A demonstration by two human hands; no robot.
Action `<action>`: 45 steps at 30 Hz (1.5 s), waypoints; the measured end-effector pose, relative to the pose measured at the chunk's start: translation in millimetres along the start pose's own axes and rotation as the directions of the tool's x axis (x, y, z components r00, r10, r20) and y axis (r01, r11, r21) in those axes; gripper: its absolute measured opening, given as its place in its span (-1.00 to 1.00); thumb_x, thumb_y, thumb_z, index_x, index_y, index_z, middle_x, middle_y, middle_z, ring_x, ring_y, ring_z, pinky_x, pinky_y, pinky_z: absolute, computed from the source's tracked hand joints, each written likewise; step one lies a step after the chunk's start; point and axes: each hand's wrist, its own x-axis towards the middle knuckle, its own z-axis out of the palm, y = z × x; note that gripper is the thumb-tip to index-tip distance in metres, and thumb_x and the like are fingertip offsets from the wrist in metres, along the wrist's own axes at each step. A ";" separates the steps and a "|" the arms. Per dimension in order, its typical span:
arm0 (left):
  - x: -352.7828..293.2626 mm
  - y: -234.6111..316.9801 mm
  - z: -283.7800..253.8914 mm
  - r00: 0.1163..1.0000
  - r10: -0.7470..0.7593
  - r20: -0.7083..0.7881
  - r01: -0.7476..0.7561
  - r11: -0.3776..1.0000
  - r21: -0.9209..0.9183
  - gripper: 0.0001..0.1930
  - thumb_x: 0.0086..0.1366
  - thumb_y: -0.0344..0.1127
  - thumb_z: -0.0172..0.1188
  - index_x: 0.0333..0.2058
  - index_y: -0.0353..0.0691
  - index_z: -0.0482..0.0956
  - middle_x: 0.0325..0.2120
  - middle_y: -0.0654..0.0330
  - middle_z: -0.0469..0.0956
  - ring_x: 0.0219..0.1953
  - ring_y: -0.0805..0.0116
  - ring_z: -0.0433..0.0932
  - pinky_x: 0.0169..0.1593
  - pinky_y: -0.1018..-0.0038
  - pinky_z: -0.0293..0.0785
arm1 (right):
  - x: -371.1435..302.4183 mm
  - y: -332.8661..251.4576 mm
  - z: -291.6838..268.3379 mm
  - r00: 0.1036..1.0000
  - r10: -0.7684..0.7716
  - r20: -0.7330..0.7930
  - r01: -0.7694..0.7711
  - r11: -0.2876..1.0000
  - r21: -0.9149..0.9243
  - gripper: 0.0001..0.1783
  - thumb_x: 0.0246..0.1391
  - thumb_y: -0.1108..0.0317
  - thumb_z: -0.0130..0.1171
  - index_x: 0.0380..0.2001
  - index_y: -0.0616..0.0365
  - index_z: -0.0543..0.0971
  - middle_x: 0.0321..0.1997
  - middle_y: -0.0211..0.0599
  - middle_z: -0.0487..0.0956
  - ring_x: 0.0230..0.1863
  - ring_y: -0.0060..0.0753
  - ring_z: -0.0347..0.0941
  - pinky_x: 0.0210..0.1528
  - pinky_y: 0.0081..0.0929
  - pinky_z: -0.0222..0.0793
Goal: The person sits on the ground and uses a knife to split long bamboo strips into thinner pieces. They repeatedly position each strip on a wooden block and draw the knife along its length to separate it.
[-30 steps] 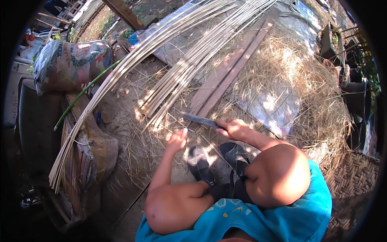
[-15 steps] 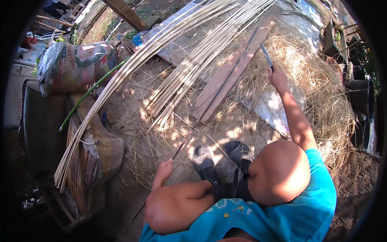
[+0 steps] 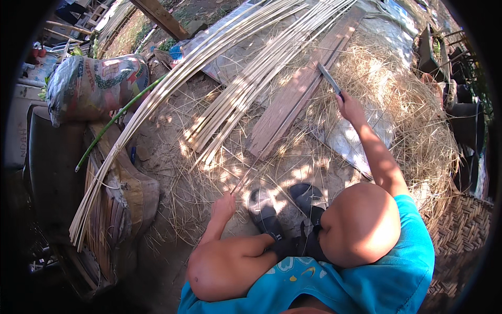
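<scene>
My right hand (image 3: 351,109) is closed round the handle of a knife (image 3: 329,78), whose blade tip reaches over the right edge of a long brown wooden plank (image 3: 285,107). Between my left knee and the plank, my left hand (image 3: 224,205) is closed on a thin bamboo strip (image 3: 241,181). The strip slants up toward the plank's near end; how far it runs along the plank is hard to make out. To the left of the plank lies a bundle of pale split bamboo strips (image 3: 235,104).
A second, longer strip bundle (image 3: 141,115) rests across a wooden stand at left, beside a green stalk (image 3: 112,128) and a stuffed sack (image 3: 99,86). Thin shavings (image 3: 402,104) are heaped at right over a sheet. A woven mat (image 3: 463,240) lies at lower right.
The knife and my right hand have moved left and nearer, onto the plank. My left hand has shifted slightly up and right; the dark strip length trailing below it no longer shows.
</scene>
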 end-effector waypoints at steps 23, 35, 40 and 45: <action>93.4 -7.4 24.8 0.993 0.100 0.056 -0.006 0.536 -0.844 -0.64 0.53 -0.08 0.06 -0.39 -0.18 0.58 -0.63 0.39 0.42 -0.60 0.56 0.30 -0.46 0.50 0.28 | -129.0 -167.0 6.3 0.590 -0.647 0.483 0.632 0.742 0.222 -0.51 0.39 -0.13 -0.05 0.23 -0.19 0.44 -0.40 0.05 0.60 -0.34 0.26 0.62 -0.23 -0.02 0.59; 50.1 -12.8 22.5 0.990 0.129 0.051 -0.036 0.594 -0.804 -0.62 0.56 -0.11 0.00 -0.35 -0.23 0.60 -0.60 0.38 0.44 -0.53 0.60 0.32 -0.41 0.55 0.28 | -49.5 -92.4 6.5 0.925 -0.253 0.283 0.249 0.967 0.050 -0.50 0.43 -0.11 -0.09 0.18 -0.03 0.45 -0.40 0.11 0.63 -0.23 0.18 0.62 -0.21 0.00 0.55; 50.9 11.5 -1.0 0.989 -0.040 0.140 0.141 0.497 -0.856 -0.63 0.54 -0.14 0.00 -0.36 -0.27 0.61 -0.57 0.35 0.51 -0.52 0.57 0.41 -0.39 0.55 0.34 | -79.3 -123.9 28.6 0.875 -0.228 0.426 0.149 0.966 0.211 -0.45 0.42 -0.12 -0.08 0.27 -0.04 0.43 -0.40 0.14 0.64 -0.26 0.24 0.62 -0.09 0.12 0.53; 11.7 -45.8 10.0 0.999 0.050 0.016 -0.029 0.784 -0.620 -0.62 0.52 -0.11 0.03 -0.34 -0.32 0.60 -0.55 0.17 0.56 -0.49 0.42 0.48 -0.33 0.41 0.43 | -24.1 -54.7 6.0 0.988 -0.097 0.124 0.095 0.995 0.018 -0.52 0.43 -0.06 -0.08 0.04 0.10 0.54 -0.39 0.12 0.65 -0.34 0.21 0.62 -0.23 0.03 0.55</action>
